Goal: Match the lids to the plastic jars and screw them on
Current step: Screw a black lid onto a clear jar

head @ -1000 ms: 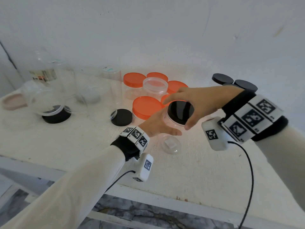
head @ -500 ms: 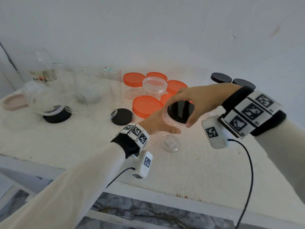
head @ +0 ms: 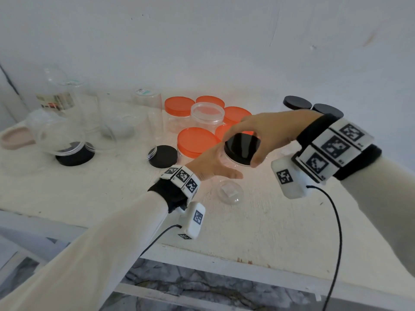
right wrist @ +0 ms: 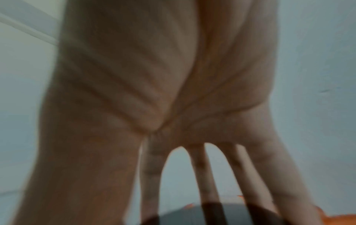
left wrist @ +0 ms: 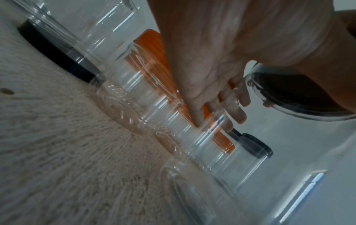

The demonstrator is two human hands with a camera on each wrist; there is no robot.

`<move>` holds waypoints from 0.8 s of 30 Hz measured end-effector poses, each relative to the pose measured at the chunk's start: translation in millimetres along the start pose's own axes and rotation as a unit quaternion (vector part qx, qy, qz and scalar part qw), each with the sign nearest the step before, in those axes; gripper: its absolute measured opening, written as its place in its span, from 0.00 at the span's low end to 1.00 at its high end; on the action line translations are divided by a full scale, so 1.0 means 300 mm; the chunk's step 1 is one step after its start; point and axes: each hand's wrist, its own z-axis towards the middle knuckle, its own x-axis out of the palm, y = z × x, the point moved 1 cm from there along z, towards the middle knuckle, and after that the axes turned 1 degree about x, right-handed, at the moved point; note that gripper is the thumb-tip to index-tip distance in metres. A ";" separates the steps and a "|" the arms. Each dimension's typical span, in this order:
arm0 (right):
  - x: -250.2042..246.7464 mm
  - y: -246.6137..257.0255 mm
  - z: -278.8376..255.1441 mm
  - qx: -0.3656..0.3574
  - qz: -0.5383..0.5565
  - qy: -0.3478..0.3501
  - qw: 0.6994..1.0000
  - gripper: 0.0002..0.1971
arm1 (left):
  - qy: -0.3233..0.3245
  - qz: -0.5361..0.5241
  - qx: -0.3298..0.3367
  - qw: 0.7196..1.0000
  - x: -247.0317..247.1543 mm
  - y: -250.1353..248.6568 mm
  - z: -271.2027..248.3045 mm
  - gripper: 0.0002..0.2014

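A white table (head: pixel 258 223) carries a cluster of orange-lidded jars (head: pixel 195 140), two black-lidded jars (head: pixel 296 103) at the back right, and, to the left, large empty clear jars (head: pixel 60 140) over a loose black lid (head: pixel 75 157). In front of the orange cluster stands the clear jar (head: pixel 229 162), its body held by the left hand (head: pixel 213 162) with fingers (left wrist: pixel 238 109) wrapped round the wall. Its black lid (head: pixel 242 147) sits on its mouth, gripped at the rim from above by the right hand (head: pixel 269 131) with thumb and fingers (right wrist: pixel 210 190) curled, and a small clear lid (head: pixel 230 191) lies on the table just in front.
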 end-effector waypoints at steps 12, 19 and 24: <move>0.024 0.000 0.015 0.037 -0.034 -0.031 0.998 0.40 | 0.002 -0.003 0.006 1.000 0.003 0.004 -0.001 0.40; 0.065 0.018 0.039 0.051 -0.027 -0.149 0.987 0.28 | 0.000 0.009 0.002 1.000 0.003 0.017 0.001 0.38; 0.032 0.004 0.013 0.047 -0.029 -0.032 0.998 0.40 | 0.004 0.009 -0.001 1.000 0.005 0.002 -0.003 0.43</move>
